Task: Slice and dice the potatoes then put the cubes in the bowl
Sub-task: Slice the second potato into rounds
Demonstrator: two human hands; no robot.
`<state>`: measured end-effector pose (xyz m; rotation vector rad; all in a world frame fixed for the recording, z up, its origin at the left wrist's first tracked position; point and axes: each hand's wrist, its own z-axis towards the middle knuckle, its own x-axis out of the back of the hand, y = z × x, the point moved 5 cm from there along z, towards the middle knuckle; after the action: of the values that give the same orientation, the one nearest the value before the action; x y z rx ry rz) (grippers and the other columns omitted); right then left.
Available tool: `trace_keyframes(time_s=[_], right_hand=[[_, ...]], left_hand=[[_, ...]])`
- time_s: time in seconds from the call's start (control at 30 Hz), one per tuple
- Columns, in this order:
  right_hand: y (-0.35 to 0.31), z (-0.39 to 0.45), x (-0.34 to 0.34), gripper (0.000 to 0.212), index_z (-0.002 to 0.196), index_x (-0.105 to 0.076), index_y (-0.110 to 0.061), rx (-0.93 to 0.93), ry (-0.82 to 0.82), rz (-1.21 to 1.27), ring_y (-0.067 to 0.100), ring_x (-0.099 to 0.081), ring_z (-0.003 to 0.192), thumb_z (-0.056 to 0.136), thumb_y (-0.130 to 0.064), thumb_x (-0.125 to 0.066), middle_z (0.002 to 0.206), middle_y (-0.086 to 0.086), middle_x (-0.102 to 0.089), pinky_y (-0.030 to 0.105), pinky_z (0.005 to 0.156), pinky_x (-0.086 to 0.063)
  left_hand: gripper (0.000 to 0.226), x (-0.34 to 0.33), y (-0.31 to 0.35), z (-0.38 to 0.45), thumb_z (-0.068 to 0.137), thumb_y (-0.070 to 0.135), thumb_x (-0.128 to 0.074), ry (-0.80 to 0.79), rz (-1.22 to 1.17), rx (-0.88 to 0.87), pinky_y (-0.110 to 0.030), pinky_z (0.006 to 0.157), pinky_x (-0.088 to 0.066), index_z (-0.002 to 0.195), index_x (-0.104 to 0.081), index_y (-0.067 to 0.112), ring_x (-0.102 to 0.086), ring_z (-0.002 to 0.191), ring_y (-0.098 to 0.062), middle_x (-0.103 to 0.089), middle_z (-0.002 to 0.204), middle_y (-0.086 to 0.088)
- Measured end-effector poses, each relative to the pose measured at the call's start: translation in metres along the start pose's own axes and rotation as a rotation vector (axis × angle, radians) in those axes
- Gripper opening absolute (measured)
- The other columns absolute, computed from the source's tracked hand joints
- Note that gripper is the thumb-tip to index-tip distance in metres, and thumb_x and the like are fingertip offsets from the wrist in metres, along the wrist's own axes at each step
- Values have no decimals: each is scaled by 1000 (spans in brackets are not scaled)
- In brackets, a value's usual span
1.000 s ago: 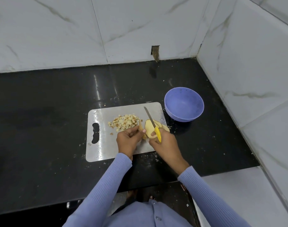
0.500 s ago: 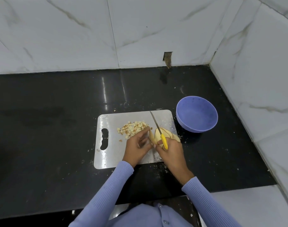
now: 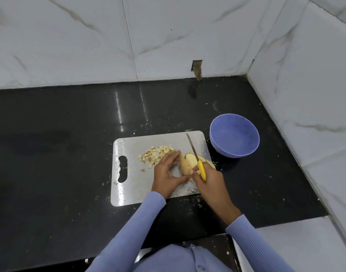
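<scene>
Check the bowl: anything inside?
The bowl looks empty: only bare purple interior shows. Its near inner wall is hidden by the rim. The cubes are on the board.

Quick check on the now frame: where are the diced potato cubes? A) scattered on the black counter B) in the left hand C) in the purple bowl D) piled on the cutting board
D: the potato cubes sit in a pile on the cutting board, left of the knife; the purple bowl looks empty.

My left hand (image 3: 167,174) pinches the potato (image 3: 183,165); my right hand (image 3: 209,182) grips the knife (image 3: 195,158), both sleeves reaching forward.
</scene>
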<state>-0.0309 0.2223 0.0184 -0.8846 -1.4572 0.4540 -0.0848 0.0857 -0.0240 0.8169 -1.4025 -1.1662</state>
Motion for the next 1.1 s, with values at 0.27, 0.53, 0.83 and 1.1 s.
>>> trace_keyframes(time_s=[0.27, 0.53, 0.83, 1.1], right_hand=[[-6, -25, -5, 22, 99, -44, -19, 128, -98, -284, 7, -42, 48, 103, -35, -28, 60, -7, -45, 20, 45, -28], [-5, -23, -8, 33, 115, -45, -16, 72, -161, -368, 5, -43, 54, 103, -38, -24, 65, -8, -45, 19, 46, -26], [-2, -23, -11, 34, 117, -45, -16, 27, -188, -388, 6, -47, 58, 103, -38, -23, 71, -5, -51, 18, 48, -28], [-8, -17, -17, 33, 112, -44, -11, 7, -172, -441, 12, -49, 63, 104, -34, -23, 67, -5, -46, 19, 47, -28]], left_hand=[[86, 2, -1, -1, 46, 17, -94, 29, -114, 98, -20, 95, -47, 125, -60, 11, -57, 115, -7, -59, 125, 1], [91, 0, -4, -2, 44, 11, -94, 39, -200, 179, -15, 91, -47, 127, -57, 6, -57, 110, 0, -58, 120, 8], [85, -5, -13, -3, 43, 3, -93, 48, -255, 245, -20, 93, -47, 121, -59, 0, -59, 109, 2, -59, 121, 7], [73, -9, -17, -6, 52, -7, -87, 70, -286, 261, -20, 93, -48, 119, -60, -2, -59, 106, 4, -58, 119, 11]])
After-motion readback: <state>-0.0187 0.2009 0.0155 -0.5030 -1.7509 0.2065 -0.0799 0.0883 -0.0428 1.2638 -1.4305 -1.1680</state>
